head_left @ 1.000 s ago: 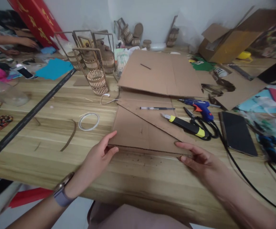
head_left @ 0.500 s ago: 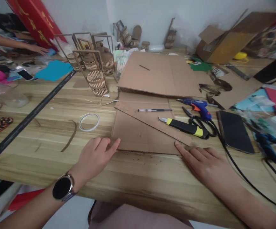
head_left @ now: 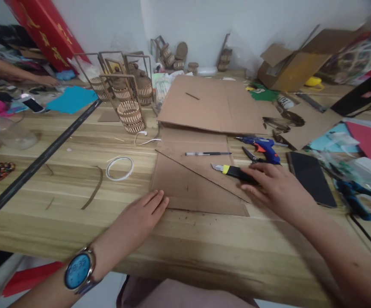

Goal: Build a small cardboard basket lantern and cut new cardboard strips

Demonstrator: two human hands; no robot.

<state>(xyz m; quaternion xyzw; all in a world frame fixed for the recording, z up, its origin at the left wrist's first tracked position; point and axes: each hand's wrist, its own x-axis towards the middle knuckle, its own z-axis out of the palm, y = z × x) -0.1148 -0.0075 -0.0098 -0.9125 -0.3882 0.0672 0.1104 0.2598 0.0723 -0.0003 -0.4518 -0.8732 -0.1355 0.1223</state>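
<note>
My left hand (head_left: 143,216) lies flat at the near left corner of a piece of cardboard (head_left: 172,188), fingers stretched out and resting on its edge. On that cardboard are a thin brown strip (head_left: 201,174), set diagonally, and a pen (head_left: 208,153). My right hand (head_left: 273,184) has its thumb and fingers around the handle of a black and yellow utility knife (head_left: 232,171), whose blade points left. Just beyond this hand are scissors (head_left: 248,154), partly hidden, and a blue glue gun (head_left: 264,147).
A larger cardboard sheet (head_left: 211,107) lies behind. Small bamboo baskets (head_left: 131,116) with frames stand at the back left. A white coil (head_left: 119,168) and a curved brown strip (head_left: 95,188) lie left; a black phone (head_left: 312,179) lies right. Another person's arm (head_left: 19,72) reaches in at far left.
My right hand has left the cardboard's near right edge and moved up onto the utility knife. My left hand has shifted slightly right, its fingers now flatter on the cardboard. The watch face has lit up.
</note>
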